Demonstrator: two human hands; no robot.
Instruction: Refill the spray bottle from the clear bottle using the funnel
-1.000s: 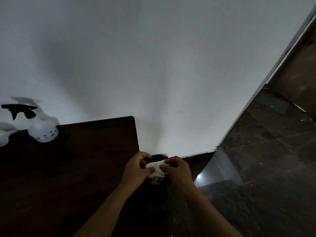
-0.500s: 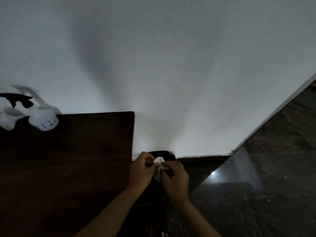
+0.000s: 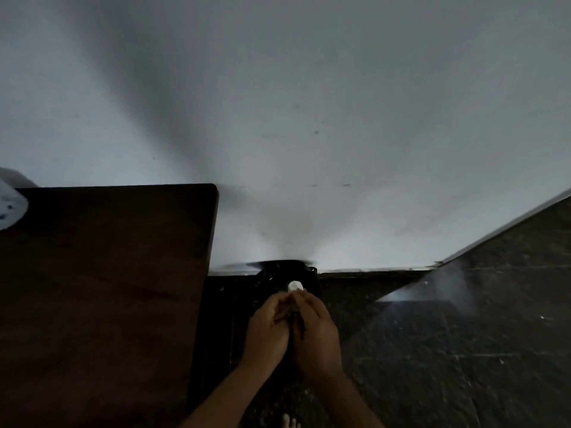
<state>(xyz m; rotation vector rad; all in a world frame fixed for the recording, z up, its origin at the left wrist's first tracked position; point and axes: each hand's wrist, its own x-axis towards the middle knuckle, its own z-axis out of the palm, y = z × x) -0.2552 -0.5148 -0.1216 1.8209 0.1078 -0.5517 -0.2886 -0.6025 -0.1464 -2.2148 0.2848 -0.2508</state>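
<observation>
Down by the white wall, over a dark bin, the left hand and right hand are pressed together, fingers curled inward. A small white crumpled wad is seen right at the fingertips; whether it is pinched cannot be told. Far left, the white rounded plastic spray bottle is cut off by the frame edge on the dark brown wooden table, well apart from both hands.

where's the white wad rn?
Head view, lower centre: white wad at the tips of the left hand and right hand, over the dark bin, right of the table.
</observation>
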